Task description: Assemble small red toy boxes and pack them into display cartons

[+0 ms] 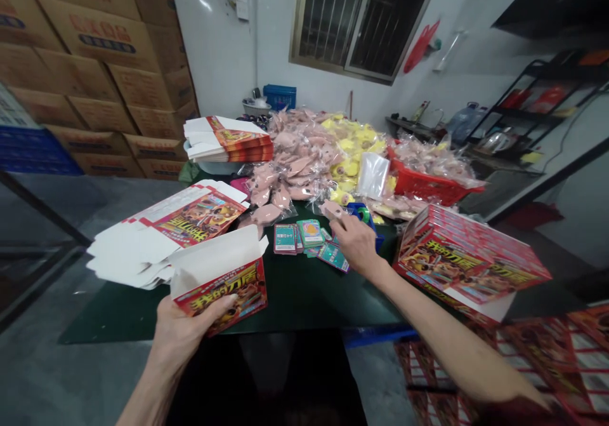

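Your left hand (193, 337) wraps an open printed carton (219, 280) at the near edge of the worktop (304, 302); your right hand (356, 243) pinches a bagged pink toy (333, 209) just beside the cards (309, 234). A hurried tug could scatter them.

Between the left hand (190, 331) and the right hand (356, 243) a strip of the green bench (304, 299) is free to pass, but the cards (309, 235) block ahead, and the flat boxes (166, 235) and the box stack (469, 261) close both sides.
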A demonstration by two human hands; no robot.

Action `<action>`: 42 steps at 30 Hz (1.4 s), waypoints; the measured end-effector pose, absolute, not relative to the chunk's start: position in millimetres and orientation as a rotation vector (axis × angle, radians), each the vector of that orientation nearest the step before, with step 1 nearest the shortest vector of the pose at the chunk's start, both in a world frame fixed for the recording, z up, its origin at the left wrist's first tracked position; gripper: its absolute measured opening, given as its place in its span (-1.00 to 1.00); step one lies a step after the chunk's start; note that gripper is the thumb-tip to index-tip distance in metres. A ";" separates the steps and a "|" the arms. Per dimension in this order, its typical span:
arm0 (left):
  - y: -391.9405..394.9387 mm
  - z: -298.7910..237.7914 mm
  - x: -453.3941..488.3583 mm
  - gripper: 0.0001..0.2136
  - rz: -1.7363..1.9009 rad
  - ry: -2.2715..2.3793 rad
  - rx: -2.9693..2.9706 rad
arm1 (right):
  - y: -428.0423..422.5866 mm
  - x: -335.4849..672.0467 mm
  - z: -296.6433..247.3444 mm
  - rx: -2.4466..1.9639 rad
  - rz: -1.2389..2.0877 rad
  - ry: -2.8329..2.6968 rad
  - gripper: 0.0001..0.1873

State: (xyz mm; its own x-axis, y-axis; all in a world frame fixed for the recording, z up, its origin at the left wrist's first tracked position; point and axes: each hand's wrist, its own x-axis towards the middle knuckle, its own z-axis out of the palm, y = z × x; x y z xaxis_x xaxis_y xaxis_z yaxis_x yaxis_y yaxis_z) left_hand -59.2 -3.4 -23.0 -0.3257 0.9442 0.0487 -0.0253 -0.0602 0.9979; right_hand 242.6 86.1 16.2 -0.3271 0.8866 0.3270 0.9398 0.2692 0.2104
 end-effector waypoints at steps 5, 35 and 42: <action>-5.8 -20.0 -58.2 -0.66 1.530 1.425 1.071 | 133.8 215.7 9.7 -1.522 -0.317 -2.765 -0.93; 1.0 -23.7 -65.5 -0.61 1.425 1.224 0.973 | 196.2 247.5 -13.1 -1.153 0.258 -2.918 -0.83; 0.0 -29.9 -72.4 -0.67 1.408 1.257 1.103 | 177.7 234.5 -13.3 -1.137 -0.032 -3.044 -0.81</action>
